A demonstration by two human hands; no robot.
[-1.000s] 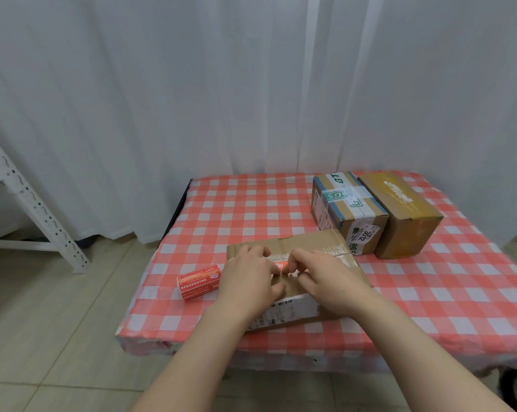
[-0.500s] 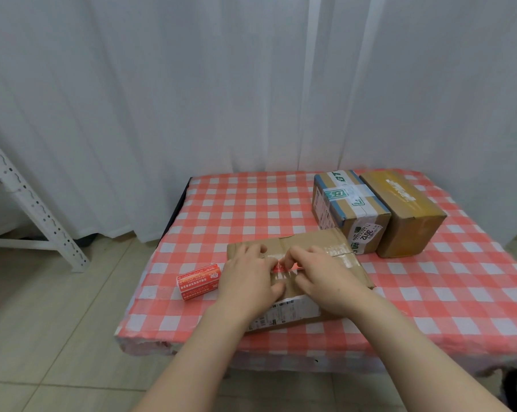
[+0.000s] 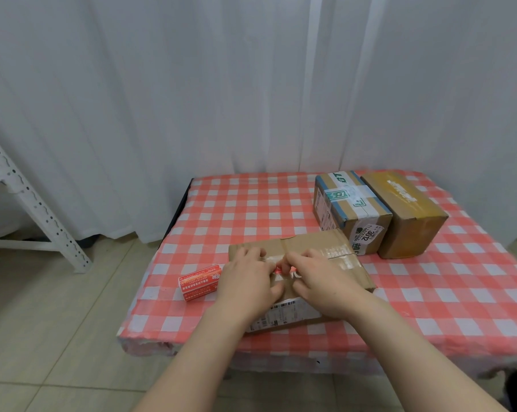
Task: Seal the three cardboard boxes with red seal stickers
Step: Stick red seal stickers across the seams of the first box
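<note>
Sealing first box [image 3: 310,248], left grip [image 3: 247,281] flat on it, right grip [image 3: 322,281] pinching red sticker [image 3: 281,269]; taped box [image 3: 349,209], brown box [image 3: 406,221] not yet done.

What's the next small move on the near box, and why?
Probably press the red seal sticker flat across the seam. It shows only partly between the left hand and right hand on the flat cardboard box, and the right hand seems to pinch it.

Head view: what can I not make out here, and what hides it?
- Red seal sticker: head view, mostly under the left hand and right hand; grip unclear.
- Flat box seam: head view, covered by both hands.
- Print on the red sticker pack: head view, too small.
</note>
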